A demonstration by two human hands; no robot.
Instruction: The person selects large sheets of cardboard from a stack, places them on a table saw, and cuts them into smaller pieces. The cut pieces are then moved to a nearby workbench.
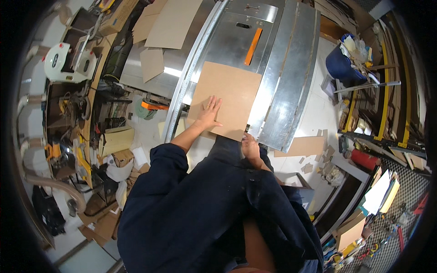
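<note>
A square brown fibreboard sheet (228, 88) lies on the metal table of a table saw (222, 41), its near end reaching my waist. My left hand (209, 116) presses flat on its left part with the fingers spread. At the near right corner, my right hand (251, 145) has curled fingers that grip the sheet's edge; the fingertips are partly hidden. Beyond the sheet, a narrow orange strip (253, 46) runs along the slot in the saw table. A metal rail with a scale (194, 61) passes along the sheet's left side.
More board offcuts (170, 25) lie on the left extension table. To the right are a sliding metal table (293, 68), a blue bin (341, 65) full of scraps and a board on the floor (300, 146). A workbench (99, 78) with power tools stands at left.
</note>
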